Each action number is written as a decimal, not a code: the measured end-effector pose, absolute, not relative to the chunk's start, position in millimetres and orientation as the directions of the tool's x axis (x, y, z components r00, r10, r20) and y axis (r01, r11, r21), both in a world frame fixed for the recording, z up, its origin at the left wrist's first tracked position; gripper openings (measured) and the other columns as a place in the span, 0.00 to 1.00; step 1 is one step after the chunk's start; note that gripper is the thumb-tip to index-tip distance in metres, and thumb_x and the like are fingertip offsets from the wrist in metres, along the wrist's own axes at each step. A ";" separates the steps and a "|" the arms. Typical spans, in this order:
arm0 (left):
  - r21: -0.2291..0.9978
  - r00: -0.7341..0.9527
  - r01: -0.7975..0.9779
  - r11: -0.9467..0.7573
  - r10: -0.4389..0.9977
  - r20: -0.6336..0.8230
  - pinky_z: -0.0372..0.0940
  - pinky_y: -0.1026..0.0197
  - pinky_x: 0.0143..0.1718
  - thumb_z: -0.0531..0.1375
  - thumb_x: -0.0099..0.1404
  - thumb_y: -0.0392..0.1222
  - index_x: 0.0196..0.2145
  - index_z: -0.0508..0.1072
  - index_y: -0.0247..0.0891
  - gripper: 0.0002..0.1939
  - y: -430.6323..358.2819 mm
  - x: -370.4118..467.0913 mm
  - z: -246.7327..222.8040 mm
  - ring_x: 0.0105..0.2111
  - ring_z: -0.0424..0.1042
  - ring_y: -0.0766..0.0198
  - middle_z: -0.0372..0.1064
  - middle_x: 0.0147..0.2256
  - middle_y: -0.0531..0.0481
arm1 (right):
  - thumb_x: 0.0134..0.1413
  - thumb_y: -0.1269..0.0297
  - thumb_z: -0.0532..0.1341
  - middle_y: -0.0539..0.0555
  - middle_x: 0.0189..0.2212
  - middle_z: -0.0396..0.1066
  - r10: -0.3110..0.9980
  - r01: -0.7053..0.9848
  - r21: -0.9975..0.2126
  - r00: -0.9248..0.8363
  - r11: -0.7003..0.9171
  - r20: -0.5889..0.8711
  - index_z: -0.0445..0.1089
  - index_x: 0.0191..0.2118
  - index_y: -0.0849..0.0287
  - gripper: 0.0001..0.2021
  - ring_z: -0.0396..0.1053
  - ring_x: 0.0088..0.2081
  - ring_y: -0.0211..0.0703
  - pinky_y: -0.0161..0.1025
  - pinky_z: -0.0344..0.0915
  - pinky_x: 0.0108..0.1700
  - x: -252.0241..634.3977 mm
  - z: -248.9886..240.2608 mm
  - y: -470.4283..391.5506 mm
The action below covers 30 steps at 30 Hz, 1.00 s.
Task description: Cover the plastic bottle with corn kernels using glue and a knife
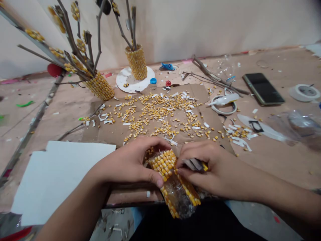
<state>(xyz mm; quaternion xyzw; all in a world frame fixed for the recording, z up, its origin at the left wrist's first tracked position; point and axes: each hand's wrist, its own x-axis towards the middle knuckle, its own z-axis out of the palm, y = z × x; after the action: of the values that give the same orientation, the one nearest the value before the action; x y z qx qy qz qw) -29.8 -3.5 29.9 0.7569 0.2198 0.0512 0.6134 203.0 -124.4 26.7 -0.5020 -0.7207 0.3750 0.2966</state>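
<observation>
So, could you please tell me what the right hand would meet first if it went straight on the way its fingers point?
Most likely the corn-studded container; the right hand has its fingertips seemingly against it, though exact contact is unclear.

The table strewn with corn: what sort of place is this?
Probably a craft workspace: loose corn kernels lie on cardboard, a clear container is partly covered with kernels, and a corn-covered pot holds twigs.

Three corn-studded containers (164, 163) (100, 87) (137, 64) and one phone (263, 88)
</observation>
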 end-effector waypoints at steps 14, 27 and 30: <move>0.939 0.899 0.280 -0.200 0.398 -0.184 0.73 0.52 0.53 0.78 0.57 0.45 0.62 0.74 0.44 0.38 -3.8 -32.5 23.9 0.54 0.77 0.48 0.78 0.56 0.42 | 0.64 0.67 0.66 0.47 0.26 0.73 0.938 0.428 -0.904 -0.311 -0.006 -0.153 0.78 0.34 0.56 0.06 0.69 0.29 0.39 0.36 0.63 0.32 202.7 26.1 -120.5; 0.938 0.902 0.312 -0.150 0.355 -0.244 0.70 0.52 0.55 0.76 0.60 0.49 0.63 0.70 0.45 0.37 -2.6 -31.3 24.3 0.54 0.75 0.52 0.75 0.55 0.46 | 0.58 0.68 0.64 0.47 0.28 0.75 0.926 0.435 -0.883 -0.234 -0.175 -0.298 0.75 0.33 0.56 0.03 0.68 0.29 0.37 0.35 0.62 0.32 199.6 29.0 -117.5; 0.933 0.896 0.323 -0.159 0.368 -0.248 0.70 0.52 0.55 0.77 0.59 0.50 0.63 0.70 0.45 0.38 -2.9 -31.5 24.1 0.54 0.75 0.51 0.75 0.55 0.46 | 0.59 0.69 0.64 0.46 0.27 0.73 0.928 0.439 -0.882 -0.226 -0.175 -0.297 0.75 0.34 0.56 0.03 0.67 0.29 0.36 0.35 0.61 0.31 199.6 29.1 -118.4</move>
<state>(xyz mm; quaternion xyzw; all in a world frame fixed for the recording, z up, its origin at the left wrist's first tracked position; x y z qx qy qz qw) -31.5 -2.9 24.1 0.7611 0.2269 0.0183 0.6073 199.6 -118.4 29.1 -0.5735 -0.5956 0.5084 0.2406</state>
